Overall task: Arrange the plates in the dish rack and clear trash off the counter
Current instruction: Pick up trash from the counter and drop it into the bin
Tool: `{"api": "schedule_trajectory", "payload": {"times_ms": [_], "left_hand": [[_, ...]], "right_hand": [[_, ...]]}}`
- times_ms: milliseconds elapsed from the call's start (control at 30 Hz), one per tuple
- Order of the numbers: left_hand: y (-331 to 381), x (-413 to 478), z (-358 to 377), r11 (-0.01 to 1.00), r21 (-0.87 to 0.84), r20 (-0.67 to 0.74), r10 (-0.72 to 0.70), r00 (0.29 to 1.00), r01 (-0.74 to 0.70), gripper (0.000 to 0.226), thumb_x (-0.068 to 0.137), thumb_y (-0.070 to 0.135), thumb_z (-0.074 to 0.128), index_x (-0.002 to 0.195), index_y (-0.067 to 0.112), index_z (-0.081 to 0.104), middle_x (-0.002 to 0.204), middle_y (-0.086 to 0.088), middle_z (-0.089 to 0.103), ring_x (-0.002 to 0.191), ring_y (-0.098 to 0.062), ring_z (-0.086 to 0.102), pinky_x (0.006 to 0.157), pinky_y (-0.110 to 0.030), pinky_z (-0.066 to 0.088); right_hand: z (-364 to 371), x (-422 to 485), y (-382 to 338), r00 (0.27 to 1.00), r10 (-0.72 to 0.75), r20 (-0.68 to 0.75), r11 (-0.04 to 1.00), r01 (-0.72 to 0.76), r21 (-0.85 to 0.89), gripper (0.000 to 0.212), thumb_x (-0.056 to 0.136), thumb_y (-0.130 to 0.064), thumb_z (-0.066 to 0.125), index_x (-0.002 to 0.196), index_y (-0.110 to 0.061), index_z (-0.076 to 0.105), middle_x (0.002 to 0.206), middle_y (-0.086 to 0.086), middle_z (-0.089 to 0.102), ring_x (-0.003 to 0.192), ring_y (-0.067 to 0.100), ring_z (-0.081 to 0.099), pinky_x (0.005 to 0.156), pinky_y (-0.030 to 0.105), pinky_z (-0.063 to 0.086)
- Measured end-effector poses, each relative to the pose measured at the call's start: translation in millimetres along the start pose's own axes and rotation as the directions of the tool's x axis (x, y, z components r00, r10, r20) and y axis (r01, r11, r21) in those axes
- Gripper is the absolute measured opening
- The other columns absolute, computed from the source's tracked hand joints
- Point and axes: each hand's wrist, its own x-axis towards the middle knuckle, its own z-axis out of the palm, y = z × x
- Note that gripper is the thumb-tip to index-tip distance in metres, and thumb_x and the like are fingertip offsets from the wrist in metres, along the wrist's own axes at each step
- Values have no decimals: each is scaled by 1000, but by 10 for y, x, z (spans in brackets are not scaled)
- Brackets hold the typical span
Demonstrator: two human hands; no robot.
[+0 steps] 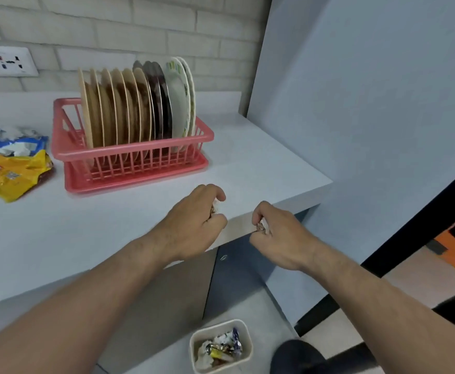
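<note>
Both hands, left hand (194, 220) and right hand (280, 238), curl fingers around crumpled trash scraps.

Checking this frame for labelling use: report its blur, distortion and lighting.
Head view: soft all over, the plates and pink dish rack smeared, print on the yellow wrapper unreadable; head view: wide-angle bend bows the brick wall lines; head view: even light, faint shadow on the counter by the rack, no glare; the scraps gripped by the left hand and right hand too blurred to identify.

text: none legible | yellow wrapper (13, 175): label print too blurred | blue wrapper (15, 141): print too blurred
</note>
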Motion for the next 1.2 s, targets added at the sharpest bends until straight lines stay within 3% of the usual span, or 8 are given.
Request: {"api": "schedule_trajectory", "payload": {"times_ms": [133, 267, 433, 567, 667, 767, 933, 1200], "left_hand": [[87, -16, 173, 1000, 11, 191, 5, 981, -8, 38, 89, 12, 41, 125, 24, 31, 99, 18, 35, 93, -3, 43, 75, -19, 36], [-49, -64, 531, 993, 109, 308, 12, 951, -48, 51, 87, 4, 37, 132, 23, 23, 122, 9, 26, 111, -9, 34, 94, -20, 34], [-594, -154, 1216, 986, 168, 426, -68, 902, -5, 67, 84, 3, 41, 140, 30, 15, 137, 8, 21, 121, -14, 33, 104, -29, 35], [-1157, -296, 1786, 985, 112, 427, -170, 888, 134, 48, 92, 20, 47, 127, 40, 21, 118, 7, 44, 99, -13, 50, 88, -37, 49], [-1640, -397, 2328, 976, 120, 418, -215, 883, 181, 36, 94, 29, 50, 123, 35, 31, 105, 10, 52, 89, -8, 52, 78, -29, 48], [-2085, -516, 2889, 972, 167, 406, -222, 886, 167, 35, 94, 29, 53, 126, 28, 40, 117, 11, 49, 97, -7, 49, 82, -20, 40], [-2818, -715, 3792, 949, 249, 457, -290, 841, 192, 38, 91, 31, 57, 127, 24, 48, 122, 7, 42, 103, -16, 51, 92, -26, 42], [-3582, -909, 4726, 918, 284, 489, -388, 781, 278, 32, 89, 31, 56, 121, 26, 54, 116, 9, 41, 99, -18, 55, 90, -36, 48]], "right_hand": [[32, -85, 224, 998, 4, 67, 998, -9, 69, 18, 87, -8, 45, 99, -21, 44, 90, -2, 52, 74, 11, 47, 61, 24, 39], [254, -75, 537, 999, 6, 46, 999, -8, 51, 26, 90, -3, 39, 109, -21, 40, 103, -2, 48, 83, 6, 46, 66, 19, 36], [734, -33, 1101, 992, 58, 113, 998, -60, 13, 39, 93, -3, 42, 128, -19, 39, 121, -5, 43, 104, 8, 45, 82, 13, 34], [1322, -18, 1646, 972, 152, 177, 988, -153, -7, 43, 94, -11, 50, 131, -30, 38, 120, -5, 51, 101, 11, 51, 87, 24, 43], [1957, 20, 2111, 958, 230, 173, 971, -238, 26, 36, 93, -22, 59, 118, -39, 38, 108, -6, 54, 85, 6, 54, 70, 21, 45], [2624, 23, 2558, 946, 283, 156, 956, -292, 39, 37, 89, -21, 67, 117, -34, 47, 111, -4, 57, 85, 7, 55, 65, 15, 41], [3621, 49, 3330, 920, 344, 188, 938, -347, -19, 47, 83, -25, 73, 128, -24, 58, 119, 0, 51, 99, 16, 56, 91, 28, 47], [4481, 351, 4037, 872, 440, 215, 898, -425, -114, 46, 87, -29, 67, 129, -22, 49, 113, 8, 65, 102, 29, 60, 82, 31, 46]]}}
